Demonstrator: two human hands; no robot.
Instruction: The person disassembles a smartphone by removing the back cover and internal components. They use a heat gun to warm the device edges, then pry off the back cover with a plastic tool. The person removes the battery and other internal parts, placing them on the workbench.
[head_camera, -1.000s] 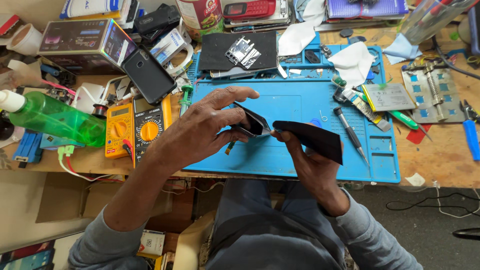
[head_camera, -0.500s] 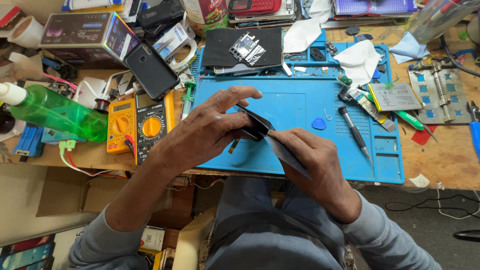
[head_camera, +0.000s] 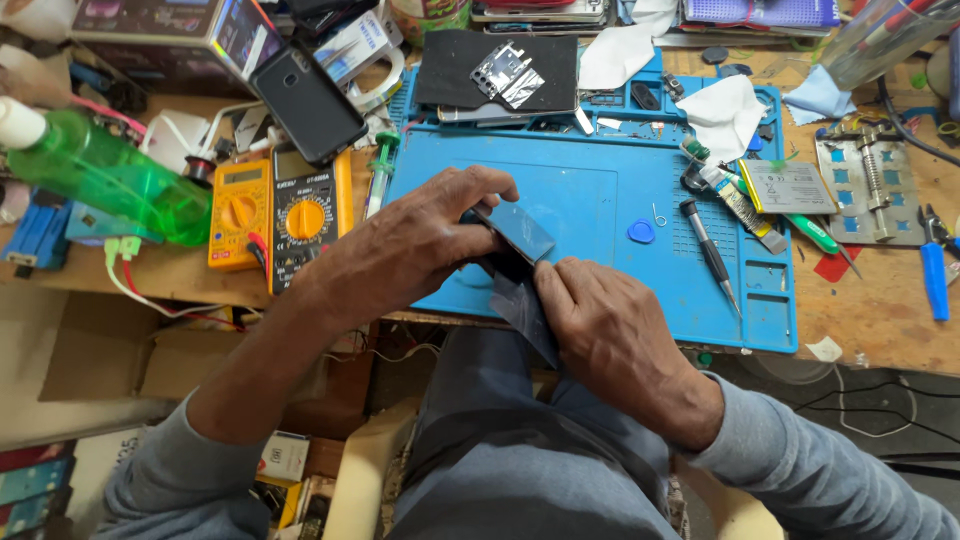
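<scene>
Left hand (head_camera: 420, 245), right hand (head_camera: 610, 335), gripping dark phone (head_camera: 515, 235)

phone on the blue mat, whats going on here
A person seated at a cluttered workbench holds a dark phone in both hands over the near edge of a blue mat. The left hand grips its upper part, and the right hand holds a thin dark panel hanging from it. A screwdriver lies nearby.
</scene>
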